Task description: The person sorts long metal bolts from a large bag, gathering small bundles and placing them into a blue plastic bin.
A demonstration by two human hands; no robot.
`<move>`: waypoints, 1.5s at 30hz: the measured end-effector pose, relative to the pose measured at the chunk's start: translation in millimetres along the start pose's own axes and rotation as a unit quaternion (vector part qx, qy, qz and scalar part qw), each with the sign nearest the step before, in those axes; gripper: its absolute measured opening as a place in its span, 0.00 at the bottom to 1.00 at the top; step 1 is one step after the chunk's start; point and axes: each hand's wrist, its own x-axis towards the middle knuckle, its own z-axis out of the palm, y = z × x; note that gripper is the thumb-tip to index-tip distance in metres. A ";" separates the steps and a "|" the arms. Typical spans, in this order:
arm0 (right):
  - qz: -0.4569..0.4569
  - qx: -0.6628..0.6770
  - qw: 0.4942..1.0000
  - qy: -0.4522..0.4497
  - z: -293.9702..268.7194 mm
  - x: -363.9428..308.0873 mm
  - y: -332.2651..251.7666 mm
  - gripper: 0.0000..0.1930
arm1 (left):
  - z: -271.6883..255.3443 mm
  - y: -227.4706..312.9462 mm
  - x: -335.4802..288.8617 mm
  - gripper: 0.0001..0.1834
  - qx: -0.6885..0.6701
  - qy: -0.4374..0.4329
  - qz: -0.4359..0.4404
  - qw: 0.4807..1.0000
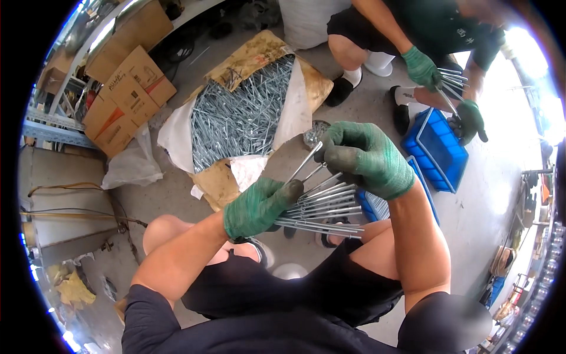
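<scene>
My left hand, in a green work glove with darkened fingertips, is closed around a fanned bunch of thin silvery metal rods. Most of their free ends point right; one rod slants up toward my other hand. My right hand, gloved the same way, is pinched at the raised rod ends. What lies between its thumb and fingers is too small to make out. Behind it, a small round container holds little metal pieces. Beyond my hands, a torn sack-lined carton is full of loose silvery rods.
At the upper right a co-worker's gloved hands hold more rods by a blue plastic crate. Another blue crate with rods sits partly under my right forearm. Cardboard boxes, a plastic bag and a metal cabinet stand left.
</scene>
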 end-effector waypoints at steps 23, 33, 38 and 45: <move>0.056 0.060 0.995 0.064 -12.6 6.1 11.1 0.11 | -7.1 -11.2 12.7 0.23 0.217 0.008 0.139 0.966; 0.033 0.074 0.993 0.085 -23.7 5.3 14.2 0.11 | -4.9 -3.9 20.5 0.12 0.191 -0.028 -0.002 0.981; 0.005 0.023 0.997 0.069 -20.4 12.6 8.6 0.12 | -10.3 1.6 15.9 0.19 0.176 -0.001 0.012 0.984; -0.014 0.057 0.997 0.041 -26.5 -0.2 5.2 0.13 | -10.7 -0.7 30.8 0.42 0.027 -0.028 -0.035 0.999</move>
